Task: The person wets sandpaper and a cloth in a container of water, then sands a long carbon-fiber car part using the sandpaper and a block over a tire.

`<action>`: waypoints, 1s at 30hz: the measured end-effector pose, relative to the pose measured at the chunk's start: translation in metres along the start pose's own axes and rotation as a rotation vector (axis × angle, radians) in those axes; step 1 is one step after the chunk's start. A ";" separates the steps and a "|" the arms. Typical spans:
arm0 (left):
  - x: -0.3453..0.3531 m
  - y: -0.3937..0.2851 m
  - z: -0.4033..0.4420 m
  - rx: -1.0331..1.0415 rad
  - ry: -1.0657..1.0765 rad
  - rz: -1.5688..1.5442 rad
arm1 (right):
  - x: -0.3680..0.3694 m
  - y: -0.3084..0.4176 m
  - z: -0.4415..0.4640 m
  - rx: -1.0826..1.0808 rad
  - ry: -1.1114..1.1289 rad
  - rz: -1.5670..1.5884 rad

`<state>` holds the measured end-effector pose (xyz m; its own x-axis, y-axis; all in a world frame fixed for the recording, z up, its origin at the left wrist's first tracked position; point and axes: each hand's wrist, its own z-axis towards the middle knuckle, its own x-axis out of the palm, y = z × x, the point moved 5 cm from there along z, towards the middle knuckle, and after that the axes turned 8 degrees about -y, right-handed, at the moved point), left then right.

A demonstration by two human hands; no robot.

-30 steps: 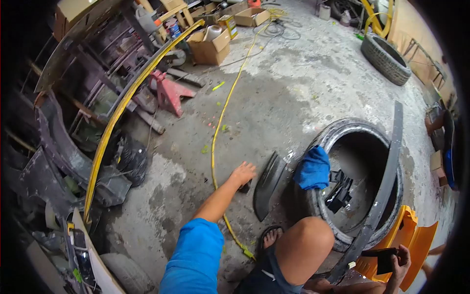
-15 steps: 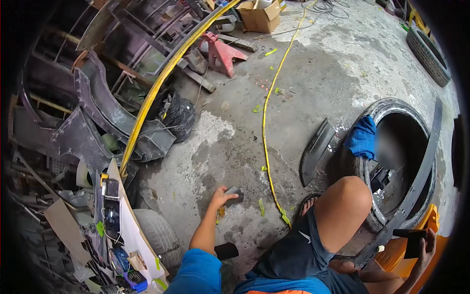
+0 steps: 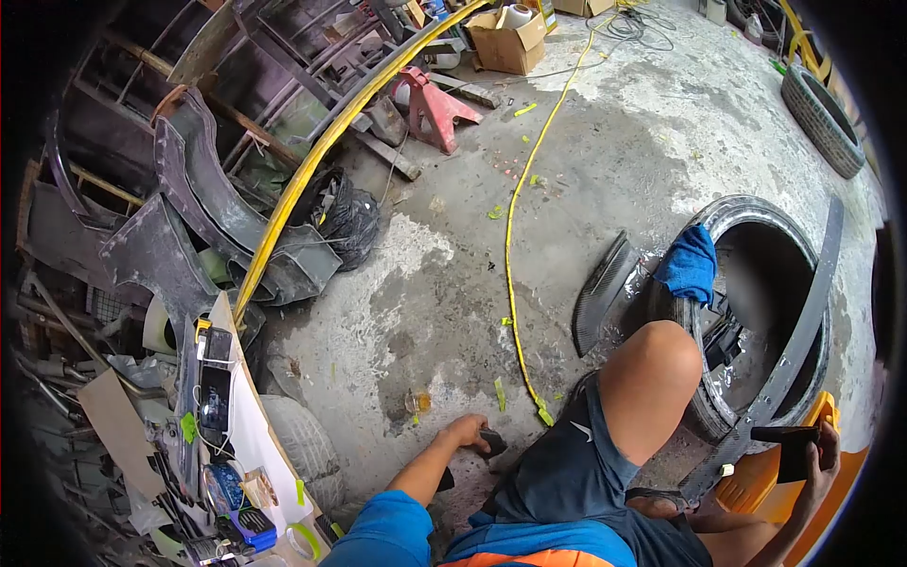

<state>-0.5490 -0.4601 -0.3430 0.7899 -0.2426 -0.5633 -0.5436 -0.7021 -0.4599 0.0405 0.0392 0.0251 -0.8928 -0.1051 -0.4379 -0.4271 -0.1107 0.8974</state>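
Observation:
My left hand (image 3: 466, 433) is closed on a small dark block (image 3: 491, 441), low over the floor beside my thigh. At the lower right, my right hand (image 3: 826, 454) grips a flat black piece (image 3: 798, 449) near an orange panel (image 3: 756, 484). A tyre (image 3: 729, 206) lies on its side by my knee, with a blue cloth (image 3: 688, 265) over its rim and black parts (image 3: 723, 335) inside. Across the tyre rests a long dark strip (image 3: 803, 331). A curved dark textured piece (image 3: 605, 295) lies on the floor left of the tyre.
A yellow hose (image 3: 511, 274) runs along the concrete floor. A red stand (image 3: 436, 111) and a cardboard box (image 3: 508, 42) are farther off. Dark panels (image 3: 161, 248) and a black bag (image 3: 348, 222) crowd the left. Another tyre (image 3: 822, 121) lies at the upper right.
My left hand has moved from the floor by the curved piece back towards my body, now with the dark block in it. The view has swung left. My right hand still holds the black piece.

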 end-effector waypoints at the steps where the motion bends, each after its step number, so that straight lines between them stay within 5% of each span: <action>1: -0.003 -0.001 -0.002 0.000 -0.002 -0.020 | 0.000 0.001 -0.001 -0.001 0.001 0.004; 7: -0.046 -0.018 0.016 -0.086 0.204 0.210 | -0.003 -0.005 -0.005 0.033 -0.001 0.008; 14: -0.158 -0.007 0.088 -0.070 0.144 0.780 | -0.023 -0.018 -0.004 0.044 0.038 -0.038; 17: -0.196 0.009 0.090 -0.102 0.084 0.816 | -0.019 -0.011 -0.014 0.062 0.008 -0.056; 19: -0.218 0.007 0.083 -0.016 -0.281 0.775 | -0.024 -0.013 -0.018 0.077 -0.042 -0.059; 20: -0.218 0.010 0.077 -0.019 -0.275 0.770 | -0.033 -0.024 -0.017 0.081 -0.044 -0.074; 23: -0.233 0.017 0.035 -0.098 -0.833 0.261 | -0.047 -0.041 -0.015 0.093 -0.026 -0.082; 26: -0.220 0.076 0.003 -0.174 -1.077 0.088 | -0.052 -0.053 -0.001 0.087 0.014 -0.060; 28: -0.224 0.118 -0.015 -0.125 -1.122 -0.028 | -0.053 -0.057 0.007 0.074 0.042 -0.045; 30: -0.232 0.144 -0.041 -0.280 -1.058 -0.499 | -0.049 -0.054 0.019 0.078 0.053 -0.107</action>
<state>-0.7990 -0.5324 -0.2497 0.2005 0.6749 -0.7101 -0.0601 -0.7150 -0.6965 0.1050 0.0688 -0.0004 -0.8337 -0.1487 -0.5318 -0.5311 -0.0475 0.8460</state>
